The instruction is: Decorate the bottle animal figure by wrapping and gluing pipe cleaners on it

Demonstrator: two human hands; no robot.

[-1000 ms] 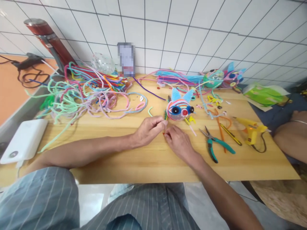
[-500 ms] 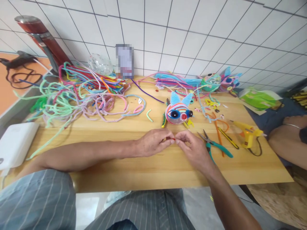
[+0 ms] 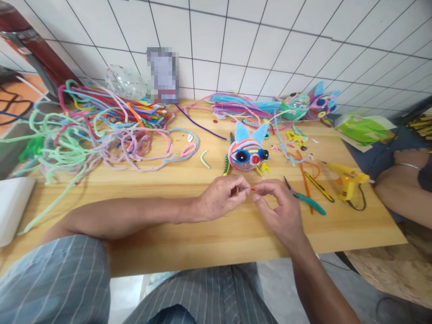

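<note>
Fingertips of my left hand (image 3: pixel 222 196) pinch one end of a small red piece (image 3: pixel 253 189), too small to make out clearly. From the other side, the thumb and forefinger of my right hand (image 3: pixel 283 216) close around the same piece. Just beyond my hands stands a clear ball figure (image 3: pixel 248 155) wrapped in striped pipe cleaners, with light blue ears, black-and-blue eyes and a red nose. Teal-handled pliers (image 3: pixel 308 202) lie beside my right hand, partly hidden by it.
Loose pipe cleaners (image 3: pixel 135 148) tangle at the left. A yellow glue gun (image 3: pixel 347 180) and a yellow cutter (image 3: pixel 319 186) lie right. Another figure (image 3: pixel 320 105) and a blue pipe cleaner bundle (image 3: pixel 246 105) sit by the wall. Another person's arm (image 3: pixel 401 189) rests at the right.
My hands have shifted slightly right and up with the red piece between them. My right thumb and forefinger have spread a little. The view has shifted as well.
</note>
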